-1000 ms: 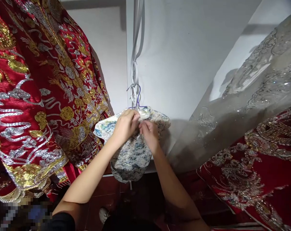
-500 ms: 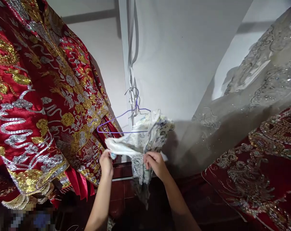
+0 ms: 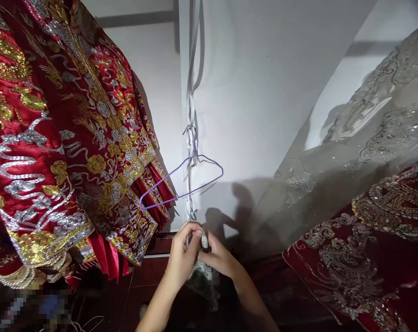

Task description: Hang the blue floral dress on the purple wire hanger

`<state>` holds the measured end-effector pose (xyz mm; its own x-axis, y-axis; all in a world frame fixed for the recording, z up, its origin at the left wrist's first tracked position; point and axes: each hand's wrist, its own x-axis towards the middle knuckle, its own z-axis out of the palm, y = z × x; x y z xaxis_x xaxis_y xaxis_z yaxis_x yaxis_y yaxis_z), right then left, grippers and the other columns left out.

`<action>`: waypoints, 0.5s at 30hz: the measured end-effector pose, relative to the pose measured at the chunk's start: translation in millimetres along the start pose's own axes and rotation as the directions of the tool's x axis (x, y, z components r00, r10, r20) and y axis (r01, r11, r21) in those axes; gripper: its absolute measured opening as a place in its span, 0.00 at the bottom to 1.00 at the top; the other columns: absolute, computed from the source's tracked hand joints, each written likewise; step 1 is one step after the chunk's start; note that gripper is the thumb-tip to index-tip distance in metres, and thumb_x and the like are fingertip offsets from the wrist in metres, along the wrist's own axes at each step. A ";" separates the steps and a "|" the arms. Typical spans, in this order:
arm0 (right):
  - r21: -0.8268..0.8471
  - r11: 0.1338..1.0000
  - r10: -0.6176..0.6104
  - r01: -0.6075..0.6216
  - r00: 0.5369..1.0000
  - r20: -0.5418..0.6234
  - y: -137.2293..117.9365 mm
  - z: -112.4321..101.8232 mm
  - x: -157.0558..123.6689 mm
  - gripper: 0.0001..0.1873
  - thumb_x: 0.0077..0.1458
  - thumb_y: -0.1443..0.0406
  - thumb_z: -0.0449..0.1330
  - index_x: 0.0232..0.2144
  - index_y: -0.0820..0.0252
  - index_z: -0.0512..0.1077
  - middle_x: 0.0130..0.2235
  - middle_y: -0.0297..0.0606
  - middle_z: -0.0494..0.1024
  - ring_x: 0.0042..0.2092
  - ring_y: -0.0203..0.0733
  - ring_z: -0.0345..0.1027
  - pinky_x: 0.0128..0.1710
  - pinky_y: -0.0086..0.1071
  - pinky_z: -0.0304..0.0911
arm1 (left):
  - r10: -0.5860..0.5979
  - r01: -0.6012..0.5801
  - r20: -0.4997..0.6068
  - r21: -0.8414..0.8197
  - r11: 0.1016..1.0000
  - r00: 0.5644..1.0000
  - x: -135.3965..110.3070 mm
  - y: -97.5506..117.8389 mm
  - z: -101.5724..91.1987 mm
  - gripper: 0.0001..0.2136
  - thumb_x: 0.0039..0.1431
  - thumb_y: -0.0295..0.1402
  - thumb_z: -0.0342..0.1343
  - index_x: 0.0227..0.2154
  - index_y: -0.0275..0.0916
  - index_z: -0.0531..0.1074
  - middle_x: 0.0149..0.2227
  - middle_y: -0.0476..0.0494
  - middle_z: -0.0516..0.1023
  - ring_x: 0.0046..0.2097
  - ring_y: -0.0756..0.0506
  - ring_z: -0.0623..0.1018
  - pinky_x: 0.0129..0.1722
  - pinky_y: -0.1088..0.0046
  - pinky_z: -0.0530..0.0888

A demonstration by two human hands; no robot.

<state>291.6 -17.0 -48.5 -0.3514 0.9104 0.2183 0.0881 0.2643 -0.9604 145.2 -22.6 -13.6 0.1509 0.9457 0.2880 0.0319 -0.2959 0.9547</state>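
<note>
Head view, left to right: beside the red embroidered robe [image 3: 56,138], a bare purple hanger [image 3: 181,195] hangs on white cords [image 3: 191,106], its bar rising rightward. Below it, near the wall's foot, the left hand [image 3: 182,256] and right hand [image 3: 222,259] meet, both pinched on a bunched patterned cloth [image 3: 202,272]. The step appears to be gathering the cloth; its long axis drops from the fingers toward the floor, so further handling calls for securing the loose lower end.

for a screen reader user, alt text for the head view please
The left hand and right hand grip a bunched blue-and-white garment below an empty purple wire hanger against a white wall. Red gold-embroidered robes hang left, a beaded grey gown right.
</note>
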 end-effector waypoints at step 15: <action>-0.409 0.912 -0.259 0.042 0.832 -0.492 -44.6 -65.5 118.7 0.19 0.60 0.55 0.55 0.46 0.56 0.78 0.44 0.41 0.82 0.47 0.49 0.74 0.48 0.39 0.67 | -0.293 0.164 0.260 0.424 0.891 0.920 -28.4 -14.1 -106.0 0.17 0.62 0.43 0.53 0.52 0.47 0.73 0.40 0.42 0.79 0.44 0.39 0.76 0.46 0.68 0.70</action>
<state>307.0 100.1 31.6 0.1433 0.8452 0.5150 0.4466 0.4091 -0.7957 35.8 -30.9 -27.4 0.3862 0.9218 -0.0346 0.4718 -0.1652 0.8661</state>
